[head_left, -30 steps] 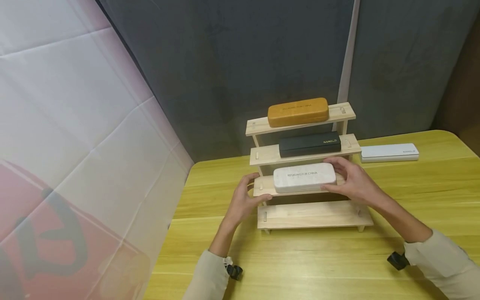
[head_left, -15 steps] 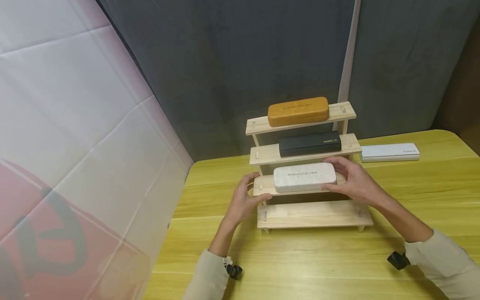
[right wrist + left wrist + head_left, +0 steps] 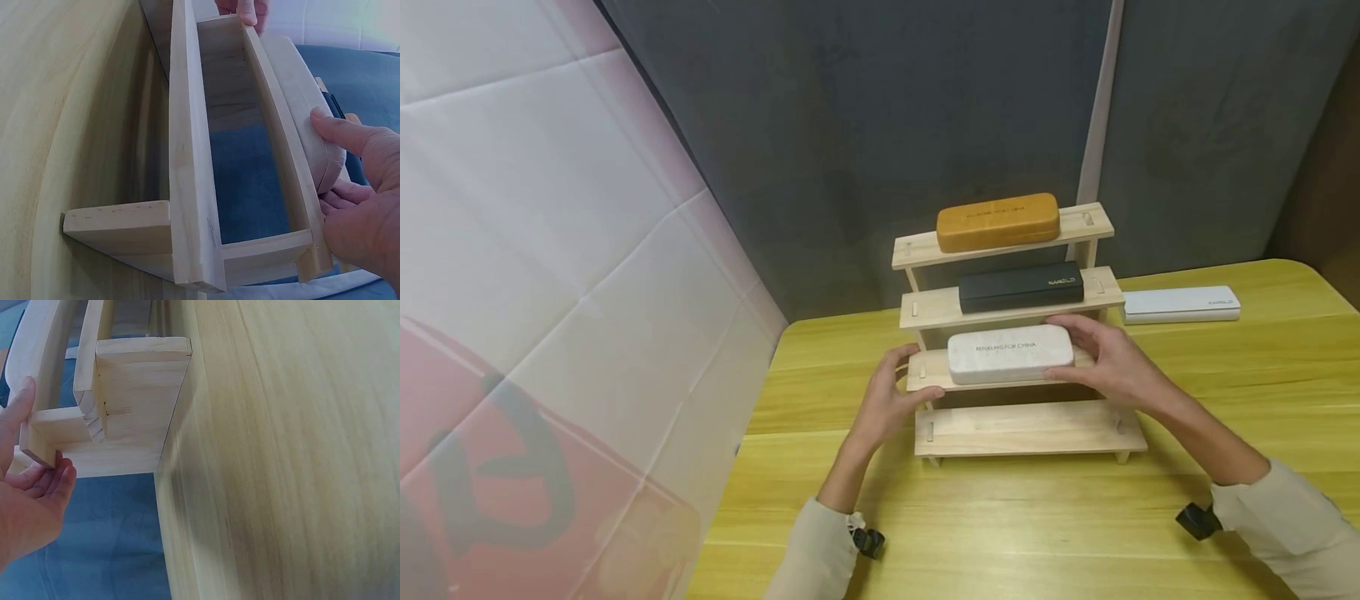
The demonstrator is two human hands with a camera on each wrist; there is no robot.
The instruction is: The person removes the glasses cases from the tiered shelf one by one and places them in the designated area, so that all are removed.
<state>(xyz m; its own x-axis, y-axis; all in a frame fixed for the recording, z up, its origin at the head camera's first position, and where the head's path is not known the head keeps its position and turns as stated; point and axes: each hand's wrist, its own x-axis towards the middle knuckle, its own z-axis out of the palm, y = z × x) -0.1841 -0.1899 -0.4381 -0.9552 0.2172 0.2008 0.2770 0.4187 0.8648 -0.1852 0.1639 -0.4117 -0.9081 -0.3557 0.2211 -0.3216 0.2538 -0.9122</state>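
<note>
A four-tier wooden display rack [image 3: 1030, 429] stands on the table. On its second tier from the bottom lies a white glasses case [image 3: 1009, 352] with lettering on the lid. My right hand [image 3: 1108, 362] holds the right end of this case, thumb at the front and fingers behind, as the right wrist view also shows. My left hand [image 3: 886, 404] grips the left end of the same tier, its thumb along the front edge. In the left wrist view, its fingers curl round the board's end. The case's right end is partly covered by my right hand.
An orange glasses case [image 3: 997, 223] lies on the top tier, and a black one [image 3: 1021, 288] on the tier beneath it. Another white case [image 3: 1182, 305] rests on the wooden table [image 3: 985, 525], right of the rack. A grey curtain [image 3: 887, 150] hangs behind; a pale wall panel [image 3: 550, 208] borders the left.
</note>
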